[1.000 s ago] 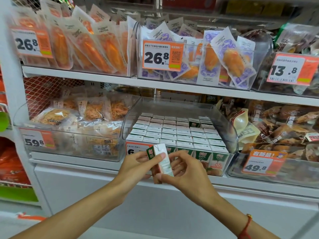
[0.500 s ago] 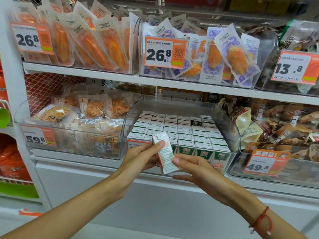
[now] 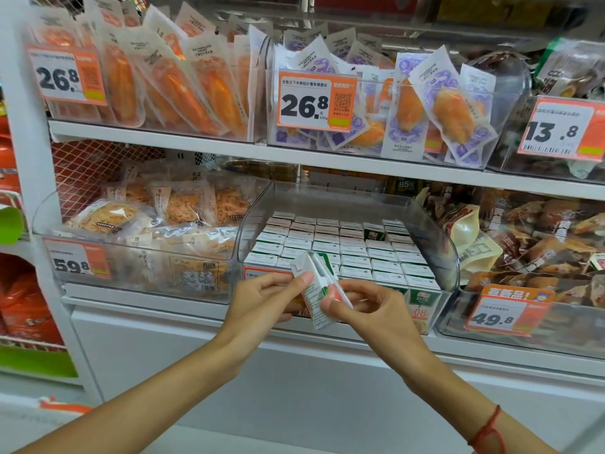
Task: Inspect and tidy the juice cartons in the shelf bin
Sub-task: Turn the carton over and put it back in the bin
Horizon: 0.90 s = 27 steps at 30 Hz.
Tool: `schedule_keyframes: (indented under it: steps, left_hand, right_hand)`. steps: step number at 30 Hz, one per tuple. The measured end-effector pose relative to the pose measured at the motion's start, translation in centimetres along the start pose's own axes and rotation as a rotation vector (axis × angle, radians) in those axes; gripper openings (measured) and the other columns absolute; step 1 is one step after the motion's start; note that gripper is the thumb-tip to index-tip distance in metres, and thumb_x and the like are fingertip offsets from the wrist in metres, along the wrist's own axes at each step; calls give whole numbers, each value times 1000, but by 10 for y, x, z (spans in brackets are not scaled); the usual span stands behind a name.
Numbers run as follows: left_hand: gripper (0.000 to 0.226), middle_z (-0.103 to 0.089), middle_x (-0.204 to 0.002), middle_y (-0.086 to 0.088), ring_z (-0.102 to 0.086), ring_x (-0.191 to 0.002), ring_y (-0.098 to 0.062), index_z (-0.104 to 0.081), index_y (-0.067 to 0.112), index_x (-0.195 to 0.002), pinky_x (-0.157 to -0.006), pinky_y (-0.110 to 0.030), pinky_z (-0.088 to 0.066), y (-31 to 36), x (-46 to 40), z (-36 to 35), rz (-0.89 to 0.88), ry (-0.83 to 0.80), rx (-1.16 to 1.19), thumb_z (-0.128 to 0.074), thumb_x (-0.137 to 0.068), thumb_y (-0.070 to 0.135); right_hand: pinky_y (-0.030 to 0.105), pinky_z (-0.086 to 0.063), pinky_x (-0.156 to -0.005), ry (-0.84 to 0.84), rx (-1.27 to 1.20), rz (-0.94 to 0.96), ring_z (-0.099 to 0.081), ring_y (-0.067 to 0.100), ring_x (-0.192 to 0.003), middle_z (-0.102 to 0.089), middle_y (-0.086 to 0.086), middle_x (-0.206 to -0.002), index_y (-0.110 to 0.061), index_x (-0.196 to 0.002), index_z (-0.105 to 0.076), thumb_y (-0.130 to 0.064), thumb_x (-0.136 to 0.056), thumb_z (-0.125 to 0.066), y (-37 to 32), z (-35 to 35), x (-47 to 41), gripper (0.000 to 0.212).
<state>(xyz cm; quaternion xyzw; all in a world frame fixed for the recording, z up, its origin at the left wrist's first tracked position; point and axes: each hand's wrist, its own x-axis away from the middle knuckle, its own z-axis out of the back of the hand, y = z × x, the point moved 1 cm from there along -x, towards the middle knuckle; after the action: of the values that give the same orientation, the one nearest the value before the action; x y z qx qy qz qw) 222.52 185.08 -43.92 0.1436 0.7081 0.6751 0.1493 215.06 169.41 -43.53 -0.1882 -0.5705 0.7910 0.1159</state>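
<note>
One juice carton (image 3: 319, 294) pinched by left hand (image 3: 262, 301) and right hand (image 3: 366, 309); light, stiff, crushable; grip flat sides.

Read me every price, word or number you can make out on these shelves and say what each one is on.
"26.8": left upper price tag
"26.8", "500g": middle upper tag
"13.8": right upper tag
"59.8": tag on the left bin
"49.8": tag on the right bin
"100%": carton at the juice bin's front
"85%": dark pack behind the juice bin
Chinese print on the tags and the held carton: too small or blurred to read.
</note>
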Motion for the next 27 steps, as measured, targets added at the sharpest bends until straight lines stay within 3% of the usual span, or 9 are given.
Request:
schedule_keyframes:
  steps: [3, 6, 10, 12, 16, 19, 23, 27]
  left_hand:
    - [25, -78, -84, 4, -74, -79, -10, -72, 19, -98, -64, -16, -55, 0, 0, -3, -7, 8, 2, -74, -81, 38]
    - [24, -78, -83, 5, -74, -79, -8, -73, 19, -97, -67, -16, -55, -1, -1, -1, -10, -3, -16, -75, -80, 36]
    - [20, -78, -88, 4, -74, -83, -9, -71, 20, -103, -74, -17, -55, 1, -4, 7, -9, -85, -41, -68, -87, 32]
    - [16, -77, -95, 5, -73, -91, -9, -70, 24, -105, -81, -19, -56, 4, -6, 8, -53, -146, -74, -67, -90, 28]
    - [27, -71, -107, 19, -66, -100, 3, -63, 40, -110, -79, -14, -53, 5, -6, 6, -243, -217, -274, -70, -86, 30]
    - [37, -67, -115, 26, -62, -107, 8, -56, 46, -118, -89, -14, -51, 6, -5, 5, -410, -193, -429, -71, -85, 34]
    - [45, -61, -124, 27, -56, -114, 10, -52, 42, -127, -94, -11, -47, 6, -4, 6, -601, -152, -580, -69, -86, 35]
    - [47, -54, -122, 36, -52, -118, 7, -43, 52, -126, -92, -7, -45, 7, 1, 5, -649, -148, -614, -61, -84, 42]
  right_hand:
    - [13, -50, -62, 77, 170, 117, -64, 0, -76, -71, -14, -84, -31, -99, -66, -37, -64, -85, 1, -2, 1, 40]
    - [16, -51, -64, 31, 236, 179, -61, 1, -78, -68, -17, -88, -34, -97, -61, -42, -62, -87, 4, -4, 3, 44]
    - [23, -55, -69, -74, 37, 114, -66, 6, -76, -73, -7, -88, -23, -96, -68, -39, -74, -77, 3, 2, -1, 29]
    - [19, -55, -65, -103, -51, 61, -67, 1, -75, -73, -10, -86, -22, -95, -69, -36, -83, -68, 2, 6, -5, 19]
    - [14, -53, -67, -121, -94, 60, -68, -1, -86, -72, -20, -94, -46, -106, -64, -53, -77, -61, 1, 13, -7, 30]
    - [11, -51, -69, -142, -66, 165, -65, -5, -95, -67, -32, -101, -65, -96, -62, -54, -72, -62, -5, 18, -4, 26]
    - [17, -54, -82, -169, -1, 330, -62, -1, -109, -66, -25, -115, -49, -112, -61, -41, -77, -67, -9, 26, 0, 37]
    - [8, -49, -84, -155, 76, 427, -57, -5, -115, -64, -29, -118, -36, -119, -58, -32, -79, -68, -8, 31, 4, 41]
